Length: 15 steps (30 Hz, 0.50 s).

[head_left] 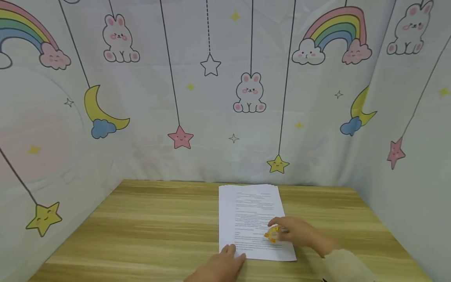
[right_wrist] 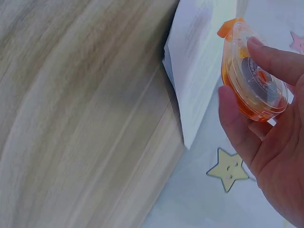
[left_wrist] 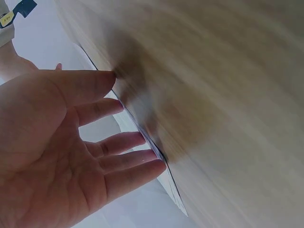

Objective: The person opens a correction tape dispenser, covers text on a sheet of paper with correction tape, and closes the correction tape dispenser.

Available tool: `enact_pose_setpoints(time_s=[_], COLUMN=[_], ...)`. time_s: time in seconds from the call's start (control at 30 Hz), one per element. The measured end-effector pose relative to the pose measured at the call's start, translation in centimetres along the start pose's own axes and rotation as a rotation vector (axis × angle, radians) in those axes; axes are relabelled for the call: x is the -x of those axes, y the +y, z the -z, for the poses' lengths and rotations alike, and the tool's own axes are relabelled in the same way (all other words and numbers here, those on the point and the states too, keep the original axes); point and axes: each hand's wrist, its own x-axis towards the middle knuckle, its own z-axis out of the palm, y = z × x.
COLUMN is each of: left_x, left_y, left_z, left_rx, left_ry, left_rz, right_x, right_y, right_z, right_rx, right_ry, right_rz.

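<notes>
My right hand (head_left: 301, 232) holds an orange correction tape (head_left: 272, 234) above the lower right part of a stack of printed paper (head_left: 248, 215). Seen from the right wrist, the correction tape (right_wrist: 254, 78) has a transparent case with a grey wheel inside, and the thumb and fingers pinch its sides. Its orange tip end points away from the palm, apart from the sheets (right_wrist: 202, 61). At the stack's lower left corner rests my left hand (head_left: 221, 266), fingers spread and loosely bent. In the left wrist view, the fingertips of that hand (left_wrist: 52, 142) lie along the paper edge.
The wood-grain table (head_left: 141, 227) extends to both sides of the stack. White cloth (head_left: 211, 156) printed with rabbits, stars, moons and rainbows hangs behind and at both sides. The stack reaches almost to the table's back edge.
</notes>
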Motion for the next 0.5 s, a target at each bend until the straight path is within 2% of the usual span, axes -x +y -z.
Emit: enact_pose_setpoints(time_s=[0.2,0.37,0.5], left_x=[0.0,0.0,0.1], left_y=[0.2,0.0,0.0], left_z=[0.1,0.4,0.5], left_rx=[0.002,0.013,-0.001], left_ry=[-0.023,-0.067,-0.061], left_rz=[0.012,0.025,0.016], right_x=[-0.8,-1.8,-2.7], right_y=[-1.0,-2.0,-3.1], right_z=[-0.5,-0.8,-1.1], right_rx=[0.072,0.074,0.069], right_ry=[0.008,0.024,0.007], right_rz=[0.013,0.031,0.044])
